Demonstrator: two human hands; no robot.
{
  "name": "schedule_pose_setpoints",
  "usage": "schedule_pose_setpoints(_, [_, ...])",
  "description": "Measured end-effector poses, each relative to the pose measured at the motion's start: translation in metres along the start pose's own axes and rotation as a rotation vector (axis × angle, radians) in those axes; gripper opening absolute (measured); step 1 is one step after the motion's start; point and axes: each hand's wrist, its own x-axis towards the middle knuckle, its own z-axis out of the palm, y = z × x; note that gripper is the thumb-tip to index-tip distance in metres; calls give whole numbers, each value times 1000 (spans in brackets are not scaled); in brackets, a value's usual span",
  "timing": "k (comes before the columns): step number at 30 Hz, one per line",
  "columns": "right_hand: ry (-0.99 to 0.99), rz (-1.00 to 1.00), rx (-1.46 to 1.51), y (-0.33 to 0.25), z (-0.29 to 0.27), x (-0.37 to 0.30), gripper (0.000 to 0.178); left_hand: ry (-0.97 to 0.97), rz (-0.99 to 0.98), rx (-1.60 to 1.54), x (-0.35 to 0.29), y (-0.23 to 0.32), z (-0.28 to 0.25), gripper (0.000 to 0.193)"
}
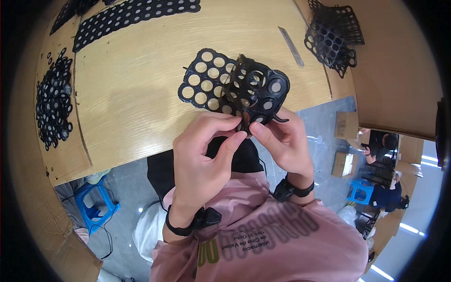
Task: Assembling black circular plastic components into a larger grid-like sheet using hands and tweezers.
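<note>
A black, flexible rubber-like sheet with rows of round holes [207, 85] is curled over on itself at the near edge of the table. Its flat part lies on the wood, while the folded part rises toward me, with grey discs in a few of its rings. My left hand [204, 148] pinches the sheet's near edge between thumb and fingers. Close beside it, my right hand [285, 143] grips the same edge, its thumb near my left thumb and its other fingers partly hidden behind the sheet. A thin black strip sticks out by my right fingers.
Loose black rings [55, 101] are heaped at the left. A long sheet with grey discs [136, 21] lies along the far side. A metal blade [291, 46] rests at the far right, near a pile of perforated sheets [331, 40]. Blue stools [96, 202] stand on the floor.
</note>
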Motion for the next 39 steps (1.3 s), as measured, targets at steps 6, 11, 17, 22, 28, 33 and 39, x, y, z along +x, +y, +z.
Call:
schedule_pose_setpoints(6, [46,36,53,3,2,-2,24,45,51,204,-3,3,7,15])
schedule_pose_setpoints(11, [101,88,-106,2,1,-8,19,61,21,289,-3,11,9,14])
schedule_pose_setpoints(17, [85,19,112,-2,6,-14,20,85,-130,296,-2,22,4,10])
schedule_pose_setpoints(22, [373,35,-51,-12,-14,-49,19,363,89,234,0,29,-38,11])
schedule_pose_setpoints(28, [477,77,-399,15,-97,-72,23,760,332,912,7,72,-177,14])
schedule_pose_setpoints(33, [708,-75,-514,-1,-120,-75,29,905,344,1150,28,96,-277,18])
schedule_pose_setpoints(39, [790,-246,-473,-46,-134,-72,19,777,-53,1422,40,67,-362,25])
